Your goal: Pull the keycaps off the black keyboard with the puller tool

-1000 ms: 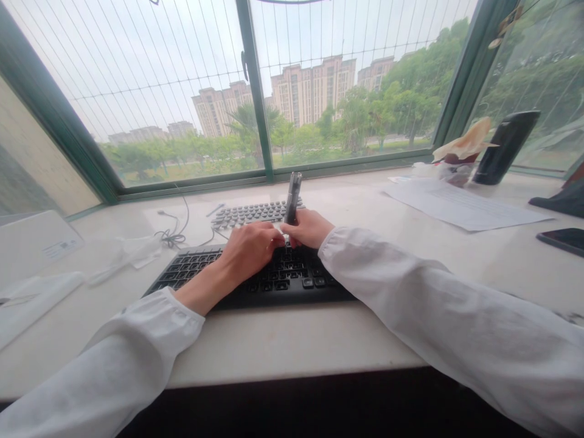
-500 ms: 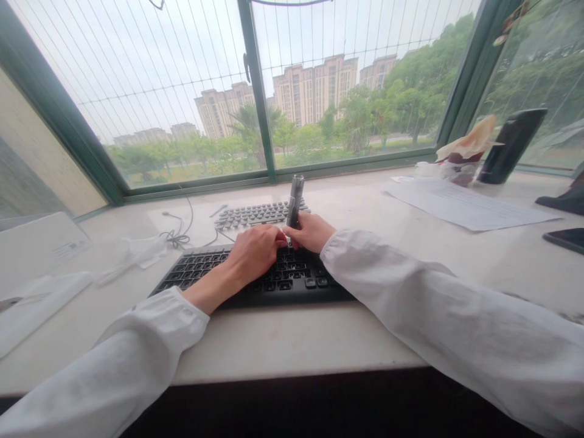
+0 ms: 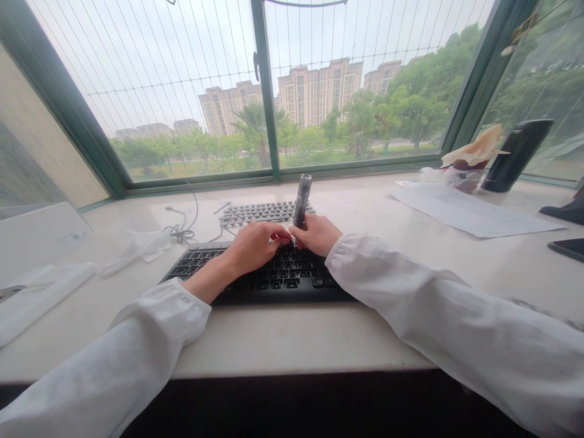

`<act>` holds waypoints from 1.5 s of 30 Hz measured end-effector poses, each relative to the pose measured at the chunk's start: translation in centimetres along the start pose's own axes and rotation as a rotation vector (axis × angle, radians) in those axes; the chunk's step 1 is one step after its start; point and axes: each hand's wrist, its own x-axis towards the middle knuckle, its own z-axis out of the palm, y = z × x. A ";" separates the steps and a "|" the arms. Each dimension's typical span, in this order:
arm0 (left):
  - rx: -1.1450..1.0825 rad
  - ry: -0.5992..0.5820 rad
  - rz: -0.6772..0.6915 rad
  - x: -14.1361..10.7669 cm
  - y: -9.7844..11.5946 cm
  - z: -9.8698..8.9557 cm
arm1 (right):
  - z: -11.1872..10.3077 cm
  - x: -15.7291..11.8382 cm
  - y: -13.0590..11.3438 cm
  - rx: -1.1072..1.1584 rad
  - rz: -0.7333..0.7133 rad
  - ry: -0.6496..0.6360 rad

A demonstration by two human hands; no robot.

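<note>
A black keyboard (image 3: 269, 296) lies near the front of the white sill, most of its key places without caps and a few caps on at the right. My right hand (image 3: 320, 234) is closed round a dark, upright tool (image 3: 302, 201) above the keyboard's back part. My left hand (image 3: 255, 246) rests over the keyboard's middle, its fingers bent together beside the right fingertips; whether they pinch anything small is hidden. Behind the hands, rows of loose dark keycaps (image 3: 260, 212) lie on the sill.
Coiled cable (image 3: 180, 233) and clear plastic wrap (image 3: 137, 250) lie at left, near a white box (image 3: 43, 234). To the right are a paper sheet (image 3: 469, 210), a black upright object (image 3: 517, 155) and a phone (image 3: 570, 248). The sill's front edge runs below the keyboard.
The view has shifted slightly, moving the scene a little to the right. My left hand's fingers have drawn slightly away from my right fingertips; the tool is still in my right hand.
</note>
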 end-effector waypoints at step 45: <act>-0.032 0.071 0.028 -0.5 -0.7 0.5 | -1.9 0.9 1.6 0.520 0.216 -0.229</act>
